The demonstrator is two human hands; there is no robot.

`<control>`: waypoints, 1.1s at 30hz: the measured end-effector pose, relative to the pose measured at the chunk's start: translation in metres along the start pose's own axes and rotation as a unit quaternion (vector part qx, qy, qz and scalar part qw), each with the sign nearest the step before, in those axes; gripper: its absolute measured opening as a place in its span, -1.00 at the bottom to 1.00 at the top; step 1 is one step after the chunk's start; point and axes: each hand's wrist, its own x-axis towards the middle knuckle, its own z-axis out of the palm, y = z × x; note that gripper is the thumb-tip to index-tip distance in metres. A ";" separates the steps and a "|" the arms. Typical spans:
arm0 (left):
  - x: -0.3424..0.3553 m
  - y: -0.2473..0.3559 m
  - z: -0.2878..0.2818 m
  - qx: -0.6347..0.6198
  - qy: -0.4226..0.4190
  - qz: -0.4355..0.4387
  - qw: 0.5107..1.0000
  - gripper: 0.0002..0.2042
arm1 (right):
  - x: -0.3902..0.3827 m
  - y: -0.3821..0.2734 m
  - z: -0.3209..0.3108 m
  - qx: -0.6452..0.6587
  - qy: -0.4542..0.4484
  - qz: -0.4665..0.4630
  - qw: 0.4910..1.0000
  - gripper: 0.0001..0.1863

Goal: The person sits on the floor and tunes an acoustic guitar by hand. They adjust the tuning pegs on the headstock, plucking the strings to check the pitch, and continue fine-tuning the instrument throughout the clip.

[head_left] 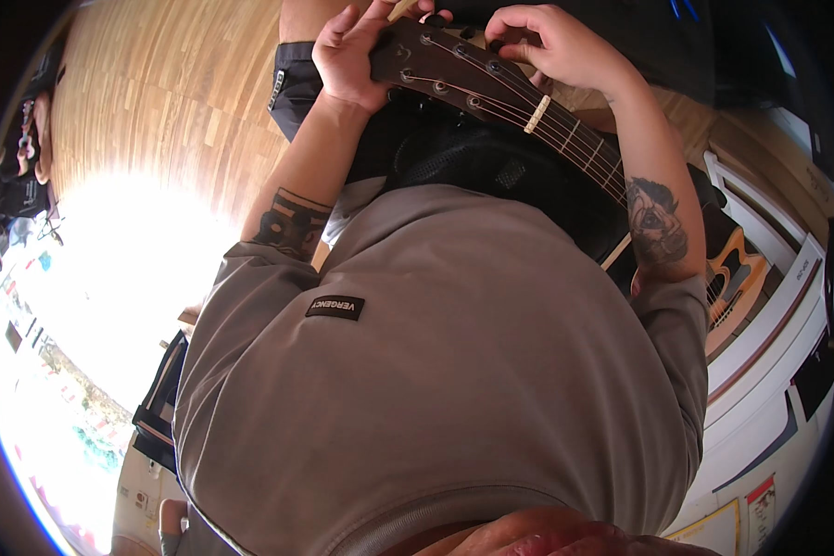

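A guitar's dark headstock (400, 54) with silver string posts slants across the top of the view, its pale nut (538, 114) and fretted neck (584, 151) running down to the right. My left hand (350, 63) is closed on the headstock's left end, fingertips partly hidden at the top edge. Above the upper row of tuners, my right hand (539, 39) has curled fingers pinched on a black tuning peg (497, 46). A black padded item (454, 162) lies beneath the neck, over my lap.
A wooden floor (130, 102) spreads left, under strong glare. Another person's arm (41, 139) shows at the far left edge, and part of another person (171, 524) at lower left. An acoustic guitar (737, 278) and white curved furniture (774, 352) are at right.
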 end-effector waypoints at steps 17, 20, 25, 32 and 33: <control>-0.002 0.001 0.004 0.031 0.052 0.000 0.998 -0.33 | -0.004 -0.035 0.002 -0.148 0.015 -0.011 0.989 -0.86; -0.002 0.001 0.007 0.042 0.049 0.003 0.998 -0.33 | -0.005 -0.024 0.004 -0.144 0.051 -0.074 0.985 -0.86; -0.002 0.000 0.005 0.030 0.032 -0.001 0.999 -0.35 | -0.005 -0.021 0.004 -0.152 0.068 -0.100 0.981 -0.89; 0.003 -0.002 0.001 0.002 -0.002 -0.008 1.000 -0.37 | -0.012 0.028 0.019 0.103 0.044 0.042 0.993 -0.52; 0.002 -0.001 0.000 0.004 -0.005 -0.005 1.000 -0.38 | -0.010 0.026 0.017 0.101 0.015 0.134 0.986 -0.53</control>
